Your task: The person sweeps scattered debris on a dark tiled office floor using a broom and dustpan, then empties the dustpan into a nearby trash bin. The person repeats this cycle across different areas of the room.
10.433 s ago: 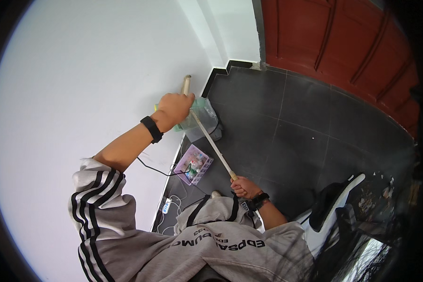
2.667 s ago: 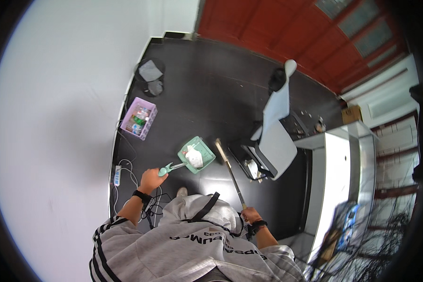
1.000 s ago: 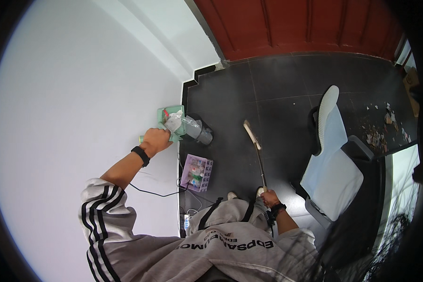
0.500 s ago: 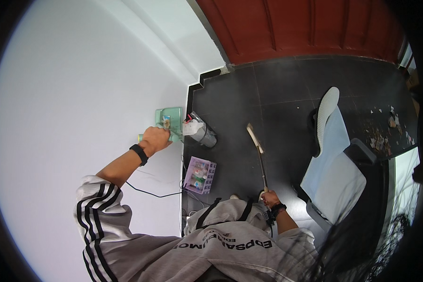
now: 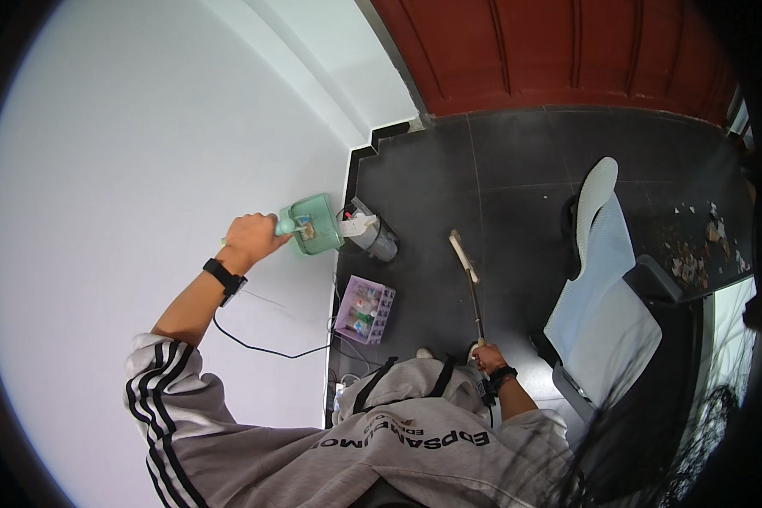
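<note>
My left hand [image 5: 254,239] is closed round the handle of a mint-green dustpan [image 5: 323,216], held up beside the white wall. A small pile of scraps [image 5: 307,227] lies in the pan. Its front edge reaches over a waste bin [image 5: 384,246] with a dark liner, where a white piece of paper [image 5: 358,225] sticks out at the top. Down at my right side, my right hand [image 5: 488,359] grips the upper end of a broom [image 5: 475,306]. The broom's pale, narrow head rests on or just over the dark floor; I cannot tell which.
A purple basket [image 5: 387,320] of small items stands by the wall, near a black cable [image 5: 271,350]. On the right is a light blue and grey chair [image 5: 593,296], with scattered scraps [image 5: 690,264] on the floor beyond it. A red panelled door [image 5: 533,55] spans the far side.
My left hand has drawn back left and turned the dustpan, so more of its inside shows beside the bin. The paper in the bin's top has shifted. My right hand stays put.
</note>
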`<action>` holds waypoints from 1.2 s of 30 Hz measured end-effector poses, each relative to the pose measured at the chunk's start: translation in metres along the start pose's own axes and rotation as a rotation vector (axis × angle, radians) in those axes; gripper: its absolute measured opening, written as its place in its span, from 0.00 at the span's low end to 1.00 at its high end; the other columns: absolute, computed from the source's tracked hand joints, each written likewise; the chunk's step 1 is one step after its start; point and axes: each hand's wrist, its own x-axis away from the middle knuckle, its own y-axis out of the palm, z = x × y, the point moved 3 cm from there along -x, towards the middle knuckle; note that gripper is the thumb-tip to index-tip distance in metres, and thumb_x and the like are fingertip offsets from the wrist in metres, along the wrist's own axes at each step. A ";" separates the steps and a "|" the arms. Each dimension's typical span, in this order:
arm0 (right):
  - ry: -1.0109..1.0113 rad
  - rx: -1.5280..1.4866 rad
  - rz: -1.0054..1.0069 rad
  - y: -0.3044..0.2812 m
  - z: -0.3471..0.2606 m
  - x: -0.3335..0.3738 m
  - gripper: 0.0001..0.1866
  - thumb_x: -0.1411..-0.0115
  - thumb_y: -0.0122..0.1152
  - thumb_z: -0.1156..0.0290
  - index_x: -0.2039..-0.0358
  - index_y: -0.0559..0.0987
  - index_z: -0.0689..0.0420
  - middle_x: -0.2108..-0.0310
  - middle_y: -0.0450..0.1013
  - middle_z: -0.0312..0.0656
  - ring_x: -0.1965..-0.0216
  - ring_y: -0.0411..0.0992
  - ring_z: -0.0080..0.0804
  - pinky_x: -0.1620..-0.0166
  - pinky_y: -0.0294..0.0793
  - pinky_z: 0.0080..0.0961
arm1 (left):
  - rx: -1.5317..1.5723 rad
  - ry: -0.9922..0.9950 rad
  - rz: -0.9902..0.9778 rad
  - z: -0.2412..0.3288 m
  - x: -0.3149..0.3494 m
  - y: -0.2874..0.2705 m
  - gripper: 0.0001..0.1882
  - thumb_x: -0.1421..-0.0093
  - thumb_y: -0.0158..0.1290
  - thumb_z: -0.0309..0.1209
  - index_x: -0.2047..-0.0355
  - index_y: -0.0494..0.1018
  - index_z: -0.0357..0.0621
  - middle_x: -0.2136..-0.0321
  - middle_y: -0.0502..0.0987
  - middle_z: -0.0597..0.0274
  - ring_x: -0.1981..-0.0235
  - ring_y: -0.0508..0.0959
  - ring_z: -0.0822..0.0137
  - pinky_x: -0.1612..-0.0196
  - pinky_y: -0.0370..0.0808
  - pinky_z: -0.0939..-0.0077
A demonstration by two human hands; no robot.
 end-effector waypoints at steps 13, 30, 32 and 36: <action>-0.033 0.138 0.071 -0.009 0.022 0.048 0.04 0.53 0.53 0.76 0.77 0.67 0.60 0.88 0.62 0.38 0.90 0.60 0.27 0.87 0.56 0.27 | 0.726 -0.233 0.048 -0.047 0.022 0.044 0.21 0.48 0.57 0.45 0.67 0.75 0.37 0.76 0.77 0.48 0.74 0.76 0.51 0.68 0.72 0.65; -0.526 1.062 0.286 0.050 0.205 0.191 0.11 0.50 0.54 0.72 0.86 0.71 0.62 0.87 0.68 0.40 0.85 0.69 0.30 0.80 0.68 0.29 | 1.278 0.183 -0.541 0.121 0.034 0.255 0.14 0.56 0.60 0.35 0.75 0.77 0.34 0.83 0.76 0.55 0.81 0.76 0.64 0.75 0.69 0.71; -0.605 1.089 0.329 0.058 0.232 0.207 0.12 0.48 0.55 0.72 0.86 0.71 0.61 0.88 0.66 0.38 0.88 0.66 0.27 0.84 0.64 0.25 | 1.245 0.266 -0.386 0.137 0.038 0.256 0.17 0.54 0.61 0.40 0.79 0.77 0.35 0.88 0.73 0.60 0.88 0.72 0.69 0.82 0.66 0.72; -0.394 0.270 0.440 0.071 0.296 0.219 0.13 0.45 0.54 0.72 0.85 0.71 0.59 0.88 0.64 0.34 0.89 0.62 0.22 0.87 0.57 0.20 | 1.206 0.241 -0.626 0.168 0.049 0.271 0.24 0.53 0.60 0.47 0.76 0.76 0.32 0.80 0.77 0.47 0.74 0.79 0.57 0.70 0.71 0.64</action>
